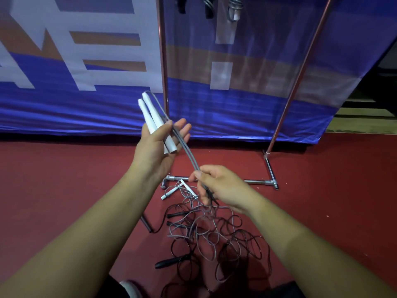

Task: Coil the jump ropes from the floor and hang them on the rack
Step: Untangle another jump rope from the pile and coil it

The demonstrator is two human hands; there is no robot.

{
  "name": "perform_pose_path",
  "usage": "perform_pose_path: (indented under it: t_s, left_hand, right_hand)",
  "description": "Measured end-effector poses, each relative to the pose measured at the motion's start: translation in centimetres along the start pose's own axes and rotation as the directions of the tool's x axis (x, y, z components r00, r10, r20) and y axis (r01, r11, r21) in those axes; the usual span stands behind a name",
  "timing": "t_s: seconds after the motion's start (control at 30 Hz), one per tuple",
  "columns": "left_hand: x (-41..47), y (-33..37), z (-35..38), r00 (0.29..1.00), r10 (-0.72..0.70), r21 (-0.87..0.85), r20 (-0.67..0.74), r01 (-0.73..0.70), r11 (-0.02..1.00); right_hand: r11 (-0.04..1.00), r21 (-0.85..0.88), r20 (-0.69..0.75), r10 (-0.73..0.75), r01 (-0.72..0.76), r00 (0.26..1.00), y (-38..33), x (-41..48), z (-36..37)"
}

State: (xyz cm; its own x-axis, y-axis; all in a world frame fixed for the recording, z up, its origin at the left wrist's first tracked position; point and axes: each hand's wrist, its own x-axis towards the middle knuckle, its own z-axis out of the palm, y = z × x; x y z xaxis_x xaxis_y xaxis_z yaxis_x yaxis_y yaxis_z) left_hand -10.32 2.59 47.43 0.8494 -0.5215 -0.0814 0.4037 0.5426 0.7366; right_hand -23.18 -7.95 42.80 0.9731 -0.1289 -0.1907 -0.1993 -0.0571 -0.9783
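The left hand (154, 151) holds a pair of white handles (150, 117) side by side across its palm. The thumb pins them, while the other fingers (182, 129) lie fairly straight behind. From the handles' upper ends a doubled grey cord (187, 153) bends over and runs down to the right hand (221, 186), which pinches both strands between thumb and fingertips.

Below that hand the cord drops into a tangled pile of ropes (206, 235) on the red floor (64, 168), grey and black loops mixed with more handles. Behind stands the rack (299, 76), with a few coiled ropes (209, 8) already hanging at the top.

The cord looks light, thin and springy, probably smooth enough to slip. It will likely snag in the pile, so draw it out slowly. The stiff handles are the sure place to grip, and loops should be gathered against them.
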Motion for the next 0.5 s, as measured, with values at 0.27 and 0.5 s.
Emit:
perform_pose_path:
  t_s: [0.27,0.5]
  left_hand:
    - [-0.2,1.3,-0.1,0.995,-0.101,-0.038,0.007,0.101,0.994]
    - [0.2,1.2,-0.9,0.993,-0.119,0.000,-0.005,0.119,0.993]
  right_hand:
    - [1.000,-0.030,0.020,-0.002,0.002,1.000,0.1,-0.4,1.1]
    - [0.998,-0.068,0.046,0.003,0.000,0.999,-0.4,-0.5,1.9]
